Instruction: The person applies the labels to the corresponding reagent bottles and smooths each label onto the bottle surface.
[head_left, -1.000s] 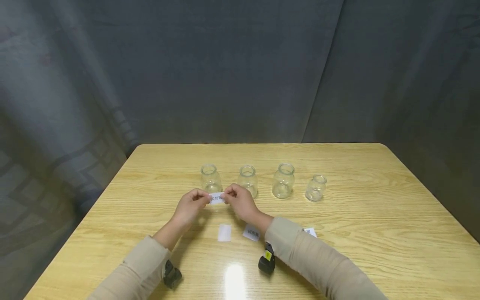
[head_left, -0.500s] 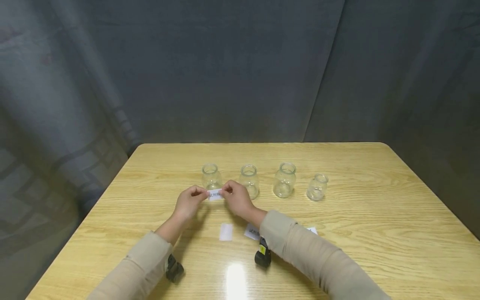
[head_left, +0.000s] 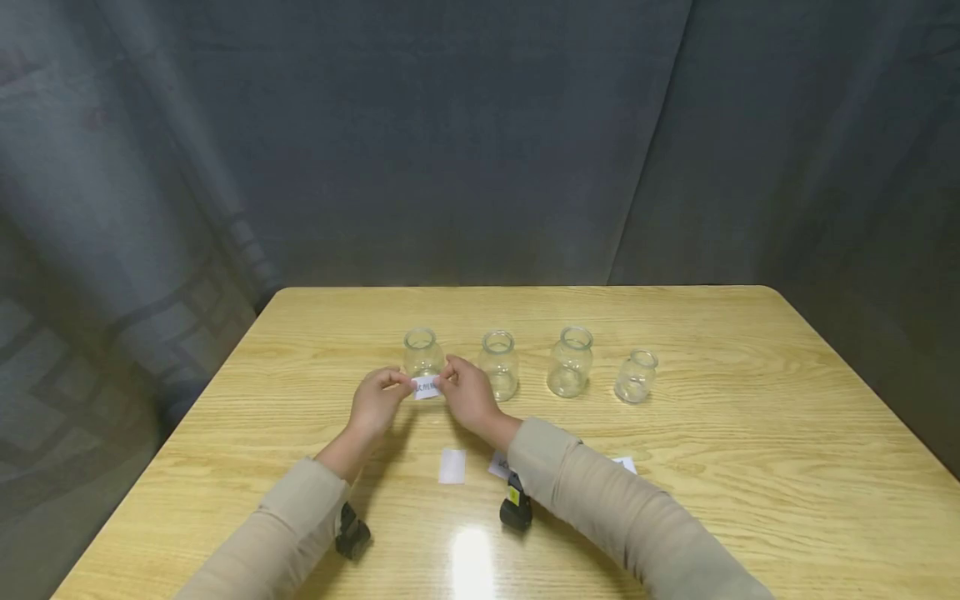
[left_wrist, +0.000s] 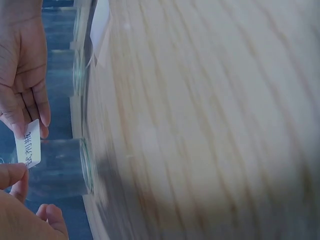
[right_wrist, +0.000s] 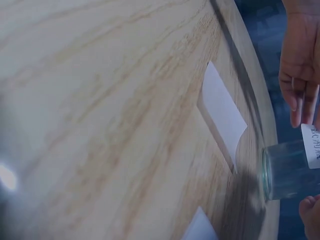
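Note:
Between both hands a small white paper label with dark handwritten characters is held stretched out. The left hand pinches its left end between thumb and fingertips. At the other end, the thumb and finger of the right hand pinch it. Directly behind the label stands the leftmost clear glass jar, upright, its lower front partly covered. In the left wrist view the label overlaps the side of that jar. The right wrist view catches the label close to the jar's wall.
Farther right stand two similar jars, a middle one and another, plus a smaller jar. A blank-looking white label lies nearer the front. A written label and another label are partly hidden by the right sleeve.
Both hands, with the label between them, have moved slightly away from the person and a little left, closer to the leftmost jar. The right forearm has swung left, covering more of a table label.

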